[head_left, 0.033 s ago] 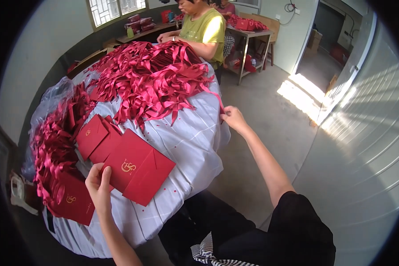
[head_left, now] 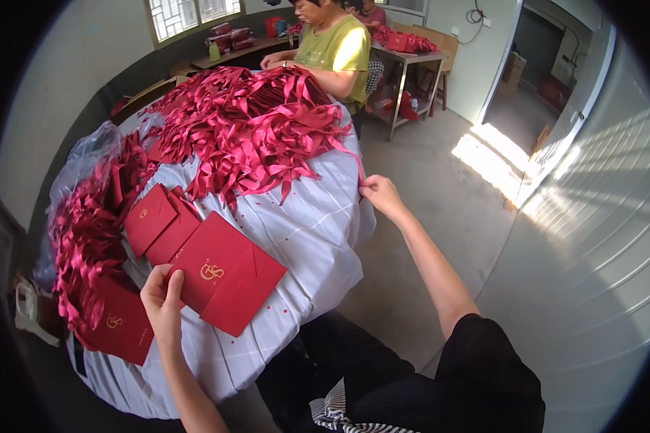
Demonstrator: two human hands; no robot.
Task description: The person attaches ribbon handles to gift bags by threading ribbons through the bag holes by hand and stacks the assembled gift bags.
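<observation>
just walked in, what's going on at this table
The person's left hand grips a flat red packet by its edge. The right hand pinches a red ribbon at the table's right side. Beyond lies a heap of red ribbons, with a co-worker behind it.

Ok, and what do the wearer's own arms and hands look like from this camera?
The left hand and right hand are both gloveless, with no watch or bracelet showing. Both forearms are bare. On the right arm, a loose, plain black short sleeve ends near the elbow; the left sleeve is out of view. No cables or markings show on either arm.
</observation>
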